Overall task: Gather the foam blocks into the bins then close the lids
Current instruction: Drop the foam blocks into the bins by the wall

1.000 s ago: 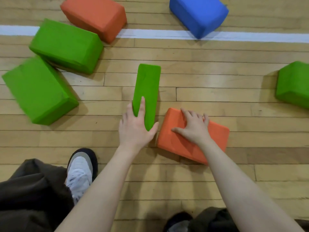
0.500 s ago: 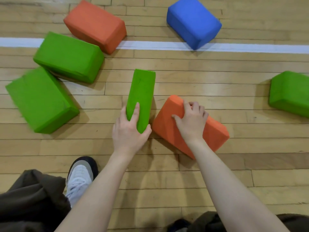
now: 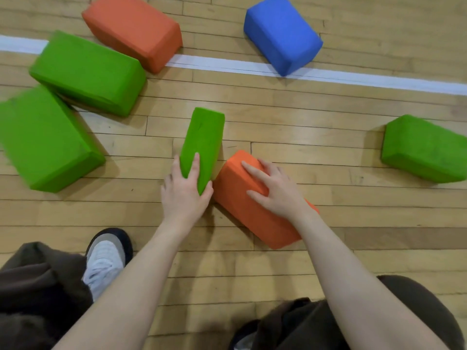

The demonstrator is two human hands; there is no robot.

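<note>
A narrow green foam block [image 3: 203, 137] stands on edge in the middle of the wooden floor, and my left hand [image 3: 185, 190] grips its near end, fingers on one side and thumb on the other. Right beside it an orange foam block [image 3: 242, 205] is tipped up on its side; my right hand [image 3: 274, 190] grips it over the top, fingers spread across its upper face. The two held blocks nearly touch. No bin is in view.
Loose blocks lie around: two large green blocks [image 3: 87, 72] [image 3: 41, 140] at the left, an orange block [image 3: 134, 29] and a blue block [image 3: 281, 34] at the back by a white floor line [image 3: 379, 80], a green block [image 3: 424, 150] at the right. My shoe [image 3: 106, 258] is below left.
The orange block went from lying flat to tipped up on its side under my right hand. My left hand closed round the narrow green block's end, and the view shifted slightly.
</note>
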